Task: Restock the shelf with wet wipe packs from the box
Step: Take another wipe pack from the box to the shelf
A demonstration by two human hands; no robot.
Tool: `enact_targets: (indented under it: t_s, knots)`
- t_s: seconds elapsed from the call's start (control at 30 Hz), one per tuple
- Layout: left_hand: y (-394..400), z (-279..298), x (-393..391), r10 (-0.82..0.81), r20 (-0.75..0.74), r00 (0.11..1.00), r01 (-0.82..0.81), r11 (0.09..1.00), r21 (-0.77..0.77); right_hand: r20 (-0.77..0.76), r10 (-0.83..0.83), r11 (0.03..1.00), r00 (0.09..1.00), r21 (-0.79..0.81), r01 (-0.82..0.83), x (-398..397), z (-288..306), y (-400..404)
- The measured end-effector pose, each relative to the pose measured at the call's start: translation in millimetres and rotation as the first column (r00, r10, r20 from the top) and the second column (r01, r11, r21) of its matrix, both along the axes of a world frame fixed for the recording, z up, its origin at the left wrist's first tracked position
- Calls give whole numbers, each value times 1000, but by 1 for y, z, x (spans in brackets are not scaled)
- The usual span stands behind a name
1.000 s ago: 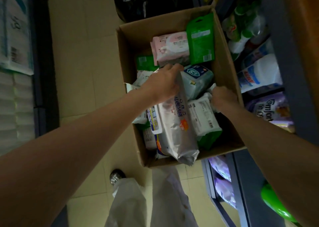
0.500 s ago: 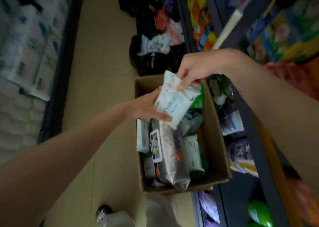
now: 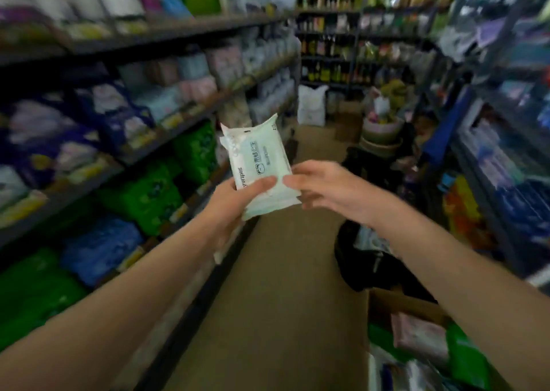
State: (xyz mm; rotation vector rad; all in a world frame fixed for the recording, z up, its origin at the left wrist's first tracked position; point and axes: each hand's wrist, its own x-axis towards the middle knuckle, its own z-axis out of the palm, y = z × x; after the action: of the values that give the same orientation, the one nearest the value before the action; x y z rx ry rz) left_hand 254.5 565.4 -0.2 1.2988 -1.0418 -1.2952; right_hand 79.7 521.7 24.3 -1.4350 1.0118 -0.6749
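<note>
Pale green wet wipe pack is up in the middle of the view, held over the aisle floor, tilted with its top end toward 11 o'clock. Left hand grips its lower end, thumb curled over the front. Right hand is at 3 o'clock of the pack, fingers loosely spread, fingertips touching its right edge. Cardboard box sits way down at 5 o'clock with more packs inside. Stocked shelf runs along at 9 o'clock, pretty blurry.
</note>
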Motion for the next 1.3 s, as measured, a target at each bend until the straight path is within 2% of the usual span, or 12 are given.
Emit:
enact_targets:
  t_s: [0.17,0.27,0.4,0.57,0.67,0.83,0.9,0.93,1.0,1.03,1.17,1.3]
  knots:
    - [53,67,117,157,202,967,-115,971,-209,159,64,996,985,53,-73,141,47,43]
    - [91,97,189,134,297,946,-76,977,-200,187,116,992,975,17,-122,212,75,71]
    - [142,129,269,172,31,985,-167,977,-134,216,137,990,967,-66,-125,287,108,104]
    - [191,159,335,372,-113,921,-388,898,-206,276,74,986,958,-163,-30,343,164,123]
    - [220,174,367,430,-159,889,-457,859,-231,488,-61,993,871,-61,104,358,202,120]
    - [262,186,404,505,-79,860,-496,786,-369,643,130,990,755,-39,-137,397,243,142]
    - [273,186,423,716,272,643,-449,640,-624,659,290,955,694,-159,-248,419,253,152]
    - [280,189,433,815,437,380,-320,559,-765,666,353,934,657,-206,-293,430,257,156]
    - [292,197,453,880,466,-91,93,474,-876,673,432,897,601,-251,-364,448,267,159]
    - [298,202,460,880,426,-210,244,469,-849,657,451,887,604,-256,-384,456,271,159]
    - [306,221,477,883,331,-334,325,437,-839,540,510,853,669,-215,-476,490,269,156]
    - [304,238,496,844,334,-420,349,489,-799,571,549,818,610,-218,-532,528,271,148]
